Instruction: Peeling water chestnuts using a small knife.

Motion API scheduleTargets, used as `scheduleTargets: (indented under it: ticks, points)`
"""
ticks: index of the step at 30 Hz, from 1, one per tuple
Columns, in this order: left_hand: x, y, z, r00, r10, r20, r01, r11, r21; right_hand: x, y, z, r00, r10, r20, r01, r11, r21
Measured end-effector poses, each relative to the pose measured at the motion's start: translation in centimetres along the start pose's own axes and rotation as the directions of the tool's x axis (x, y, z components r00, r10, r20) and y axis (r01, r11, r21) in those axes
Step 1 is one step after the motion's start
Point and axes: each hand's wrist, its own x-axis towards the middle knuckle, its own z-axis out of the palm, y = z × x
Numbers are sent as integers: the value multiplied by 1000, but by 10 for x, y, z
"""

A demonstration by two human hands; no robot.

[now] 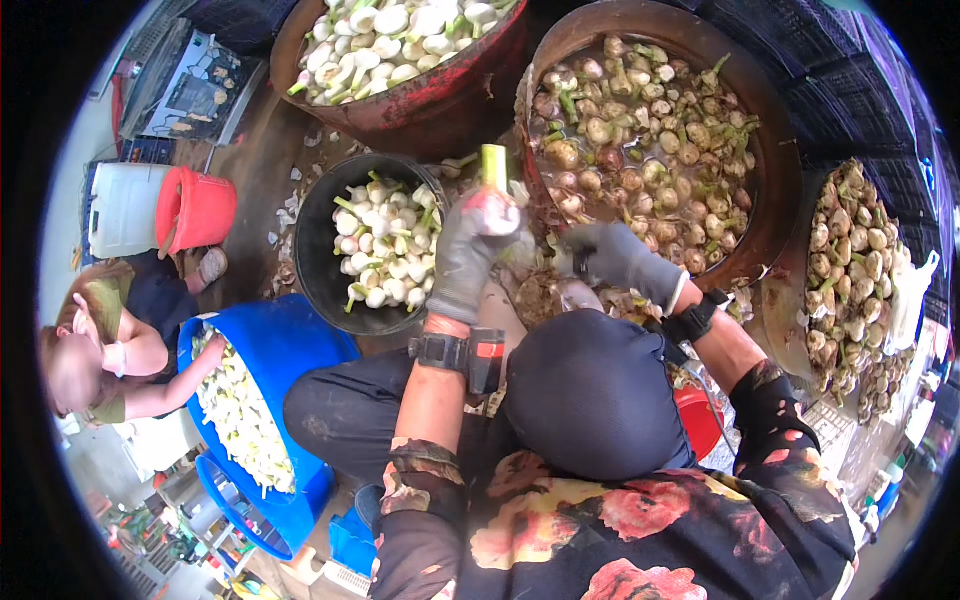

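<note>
My left hand, in a grey glove, grips a garlic bulb with its cut green stem pointing away from me. My right hand, also gloved, is to the right, fingers curled and blurred. Whether anything is in it I cannot make out. Beyond it stands a rusty round tub of unpeeled garlic bulbs in murky water. A black bucket left of my left hand contains cleaned white bulbs. Loose peelings lie below my hands.
A red tub of white bulbs stands at the back. Heaped unpeeled garlic lies right. On the left, another person reaches into a tilted blue barrel of garlic. A red bucket and a white container stand beyond.
</note>
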Motion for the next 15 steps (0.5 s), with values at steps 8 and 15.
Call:
scheduleTargets:
  ticks: [8, 15]
  points:
    - [2, -23, 5, 959, 243, 146, -230, 365, 902, 33, -21, -8, 967, 164, -196, -6, 779, 627]
    - [-1, -21, -2, 980, 194, 33, -141, 575, 806, 23, -28, -14, 987, 119, -110, -6, 708, 707]
